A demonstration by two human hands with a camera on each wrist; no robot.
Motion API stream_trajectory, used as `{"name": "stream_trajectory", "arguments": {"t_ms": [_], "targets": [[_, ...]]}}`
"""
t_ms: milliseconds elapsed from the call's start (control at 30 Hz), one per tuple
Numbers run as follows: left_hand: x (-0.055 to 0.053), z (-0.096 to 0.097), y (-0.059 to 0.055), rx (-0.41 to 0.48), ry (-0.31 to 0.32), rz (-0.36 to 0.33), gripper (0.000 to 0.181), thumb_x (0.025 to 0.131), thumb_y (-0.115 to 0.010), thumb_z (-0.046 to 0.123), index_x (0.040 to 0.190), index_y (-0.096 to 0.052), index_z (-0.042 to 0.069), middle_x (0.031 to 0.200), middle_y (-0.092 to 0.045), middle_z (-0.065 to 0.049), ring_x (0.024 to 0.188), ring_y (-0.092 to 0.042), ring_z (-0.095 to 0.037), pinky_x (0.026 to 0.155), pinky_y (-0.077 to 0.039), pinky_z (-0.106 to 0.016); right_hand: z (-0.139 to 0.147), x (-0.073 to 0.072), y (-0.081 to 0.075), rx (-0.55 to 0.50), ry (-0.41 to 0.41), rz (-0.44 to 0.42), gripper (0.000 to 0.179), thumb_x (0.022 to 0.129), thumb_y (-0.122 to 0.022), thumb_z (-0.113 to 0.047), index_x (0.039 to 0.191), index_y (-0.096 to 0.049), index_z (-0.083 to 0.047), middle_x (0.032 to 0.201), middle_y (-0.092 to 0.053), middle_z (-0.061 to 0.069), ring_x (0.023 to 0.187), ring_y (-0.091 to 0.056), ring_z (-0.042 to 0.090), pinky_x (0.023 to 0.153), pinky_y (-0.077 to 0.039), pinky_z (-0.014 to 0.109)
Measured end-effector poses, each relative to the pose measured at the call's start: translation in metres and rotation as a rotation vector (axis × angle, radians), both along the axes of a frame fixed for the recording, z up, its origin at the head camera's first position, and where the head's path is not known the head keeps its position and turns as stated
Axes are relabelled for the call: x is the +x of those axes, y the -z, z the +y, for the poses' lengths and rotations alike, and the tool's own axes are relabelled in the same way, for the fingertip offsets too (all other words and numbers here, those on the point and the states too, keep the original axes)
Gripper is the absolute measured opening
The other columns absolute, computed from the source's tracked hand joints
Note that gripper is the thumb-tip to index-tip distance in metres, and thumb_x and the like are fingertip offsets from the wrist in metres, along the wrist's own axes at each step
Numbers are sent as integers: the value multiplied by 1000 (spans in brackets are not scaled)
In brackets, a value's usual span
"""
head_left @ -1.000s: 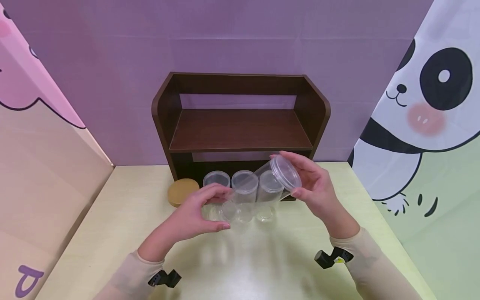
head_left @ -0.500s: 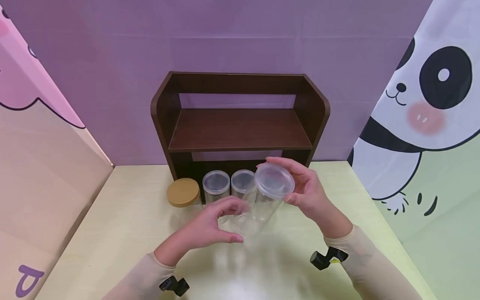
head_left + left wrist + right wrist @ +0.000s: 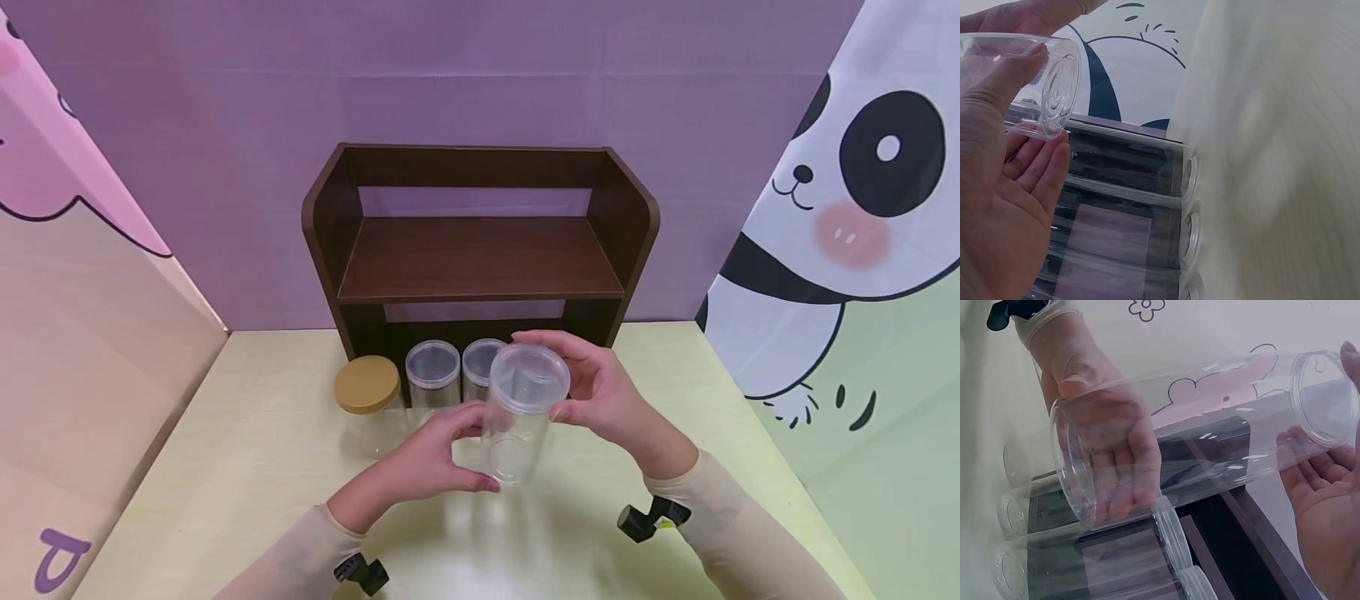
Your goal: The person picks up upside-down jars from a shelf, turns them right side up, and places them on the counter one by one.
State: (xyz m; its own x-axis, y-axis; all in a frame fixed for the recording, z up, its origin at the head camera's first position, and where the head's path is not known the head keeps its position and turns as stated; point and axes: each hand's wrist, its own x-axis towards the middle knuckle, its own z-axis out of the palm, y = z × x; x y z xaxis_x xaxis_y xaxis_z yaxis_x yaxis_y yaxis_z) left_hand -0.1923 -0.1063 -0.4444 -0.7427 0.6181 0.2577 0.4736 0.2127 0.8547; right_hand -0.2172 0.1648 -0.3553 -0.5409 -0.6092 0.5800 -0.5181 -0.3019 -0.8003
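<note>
In the head view a tall clear jar (image 3: 517,450) with a clear lid (image 3: 529,377) is held in front of the shelf, nearly upright. My right hand (image 3: 603,400) grips it around the lid, thumb on the near side and fingers on the far side. Down at the base, my left hand (image 3: 420,462) holds the jar between thumb and fingers. The left wrist view shows the left thumb (image 3: 1013,72) lying across the clear wall near the jar's round bottom (image 3: 1061,87). Seen through the jar in the right wrist view is the left hand (image 3: 1116,450).
Behind the hands stand a jar with a tan lid (image 3: 367,385) and several clear-lidded jars, including one at left (image 3: 433,365) and another (image 3: 482,360). A dark brown two-tier shelf (image 3: 480,258) stands at the back of the pale table (image 3: 247,467).
The held jar has swung from a strong tilt to nearly upright and come nearer. My right hand has moved left and down, my left hand right and down, closing onto its base.
</note>
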Motion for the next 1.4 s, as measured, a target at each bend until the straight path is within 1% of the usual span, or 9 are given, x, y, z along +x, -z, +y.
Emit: {"name": "stream_trajectory", "arguments": {"t_ms": [167,300,400,567,633,800,1033,1200,1400], "targets": [[-1,1,2,-5,21,-18,68,84,-97,8,143,-65,14,145,-64,3,135,-60,-20,119,-51,-42,4,1,2,10,31,9,73,94,-89,-46,155,-62,-17,150,-67,1,134,-63,24,105,-61,40],[-3,0,5,17,33,-23,72,86,-96,6,149,-61,14,148,-62,0,138,-60,-25,119,-51,-51,9,0,5,23,59,23,80,94,-89,-44,155,-58,-3,149,-67,1,134,-63,24,107,-60,39],[-3,-1,6,22,31,-33,75,87,-95,4,152,-59,12,150,-61,-2,139,-61,-28,119,-50,-57,16,-2,9,37,88,32,83,94,-89,-44,155,-56,2,149,-67,1,134,-63,23,107,-60,38],[-3,-3,7,2,36,-21,72,89,-93,4,152,-58,6,151,-61,-13,140,-60,-28,117,-51,-59,34,-4,15,38,152,22,79,96,-89,-42,154,-57,1,150,-66,1,133,-63,23,103,-62,36],[-3,-4,7,-2,40,-10,71,89,-92,4,152,-58,5,150,-61,-15,139,-60,-29,116,-51,-59,43,-5,18,27,181,14,77,96,-89,-39,153,-57,2,149,-66,2,131,-63,23,101,-63,35],[-2,-4,7,-20,27,0,71,89,-92,4,151,-60,10,149,-62,-5,139,-61,-31,116,-53,-56,65,-9,21,-2,270,1,69,98,-88,-28,152,-59,2,145,-68,1,130,-64,21,103,-61,32],[-2,-5,9,-31,21,-8,68,90,-92,8,151,-61,11,148,-62,-3,139,-61,-33,116,-53,-56,87,-17,21,-26,405,-14,62,99,-85,-19,153,-61,1,145,-68,2,131,-62,20,104,-59,27],[-4,-7,10,-9,12,6,67,89,-92,5,149,-62,11,147,-64,-3,138,-61,-34,115,-54,-57,93,-26,20,-47,436,-46,59,99,-82,-3,153,-60,3,143,-69,4,130,-62,21,102,-60,26],[-4,-9,12,-11,20,-2,65,90,-91,5,148,-62,11,145,-64,-3,138,-62,-34,114,-54,-57,95,-35,28,-44,475,-82,58,99,-78,7,154,-58,5,141,-70,3,130,-64,20,107,-57,25]]}}
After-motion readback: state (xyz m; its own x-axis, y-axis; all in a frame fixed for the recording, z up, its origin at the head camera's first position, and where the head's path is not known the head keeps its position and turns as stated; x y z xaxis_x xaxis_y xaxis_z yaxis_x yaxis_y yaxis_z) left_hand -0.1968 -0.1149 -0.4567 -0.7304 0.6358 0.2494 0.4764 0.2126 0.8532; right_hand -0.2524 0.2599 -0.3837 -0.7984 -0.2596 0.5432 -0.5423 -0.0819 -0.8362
